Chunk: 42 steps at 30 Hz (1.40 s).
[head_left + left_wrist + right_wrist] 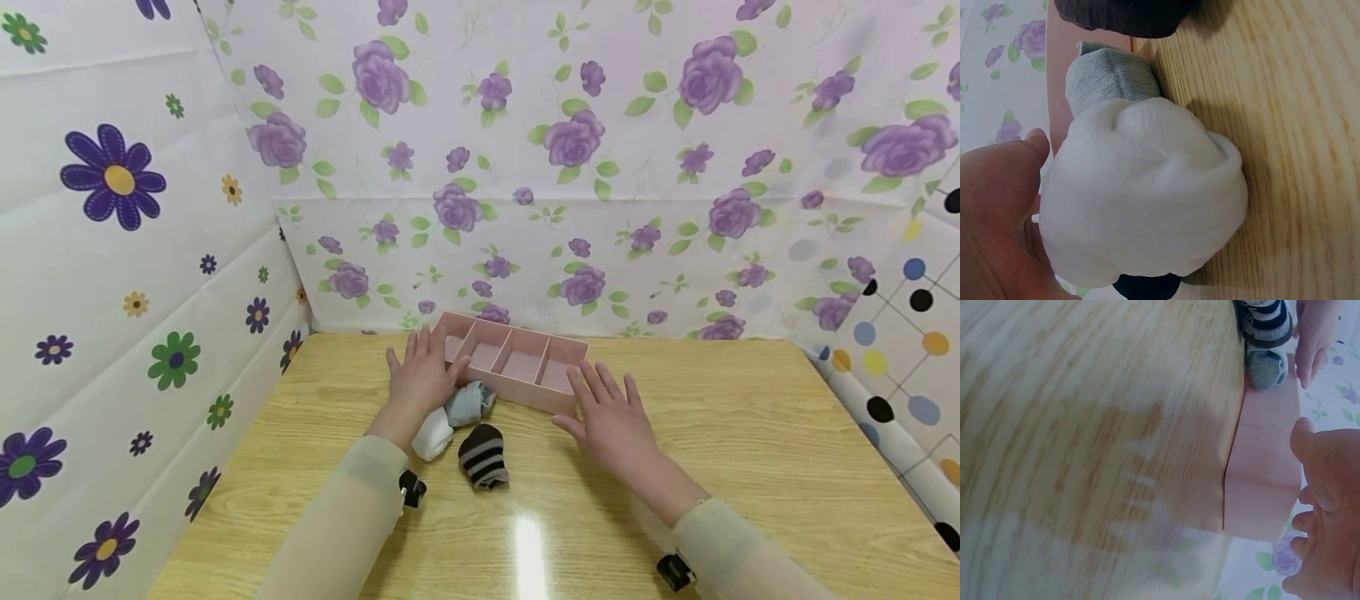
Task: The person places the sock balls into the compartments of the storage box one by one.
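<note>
Pink tray [525, 392] between open hands, socks beside the left hand [417, 385].
Right hand [611, 414] hovers flat at its corner; sorting looks just begun, and next probably needs a grip on the white sock [432, 437].

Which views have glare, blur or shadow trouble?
Head: bright glare streak on the table near the bottom edge, otherwise sharp. Right wrist: near tabletop smeared and soft, the pink tray sharper. Left wrist: white sock fills the frame, casting a soft shadow rightward.
</note>
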Available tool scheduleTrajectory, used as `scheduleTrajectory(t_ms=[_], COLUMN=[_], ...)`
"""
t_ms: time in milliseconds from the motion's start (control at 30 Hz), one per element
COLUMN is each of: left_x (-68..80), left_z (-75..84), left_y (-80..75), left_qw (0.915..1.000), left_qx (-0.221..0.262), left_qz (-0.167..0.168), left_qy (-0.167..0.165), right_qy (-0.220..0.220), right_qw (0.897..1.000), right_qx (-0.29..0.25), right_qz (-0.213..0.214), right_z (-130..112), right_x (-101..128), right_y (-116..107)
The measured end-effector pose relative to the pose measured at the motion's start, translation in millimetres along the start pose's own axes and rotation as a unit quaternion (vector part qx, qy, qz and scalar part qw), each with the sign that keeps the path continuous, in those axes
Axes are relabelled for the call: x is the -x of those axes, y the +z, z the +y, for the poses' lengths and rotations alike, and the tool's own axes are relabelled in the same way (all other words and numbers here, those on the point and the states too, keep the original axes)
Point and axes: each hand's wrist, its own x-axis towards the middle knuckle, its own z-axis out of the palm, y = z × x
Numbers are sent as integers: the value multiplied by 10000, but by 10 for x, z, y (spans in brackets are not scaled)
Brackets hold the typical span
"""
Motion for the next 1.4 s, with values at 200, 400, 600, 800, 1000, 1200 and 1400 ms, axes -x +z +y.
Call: scheduleTrajectory(t_ms=[200, 400, 600, 800, 1000, 1200, 1400], left_x=[-16, -14, -15, 11, 21, 11, 36], left_z=[3, 21, 31, 63, 112, 150, 226], left_y=[7, -3, 14, 5, 13, 66, 68], left_qw=[10000, 9999, 10000, 9999, 9999, 9998, 9995], left_qx=[26, 110, 93, 152, 155, -17, 4], left_qz=[-7, -45, -20, -28, -70, -48, -87], left_qy=[-27, -34, -10, -24, 23, 176, 298], right_qy=[9, 9, 67, 132, 205, 314, 347], right_qw=[9999, 9999, 9997, 9997, 9994, 9989, 9990], right_qx=[35, 104, 85, 84, -9, -81, -101], right_qz=[-97, -135, -208, -202, -270, -327, -246], right_z=[24, 41, 36, 51, 104, 190, 256], right_x=[-1, -7, -1, 13, 29, 44, 74], right_y=[8, 6, -3, -22, -40, -36, -69])
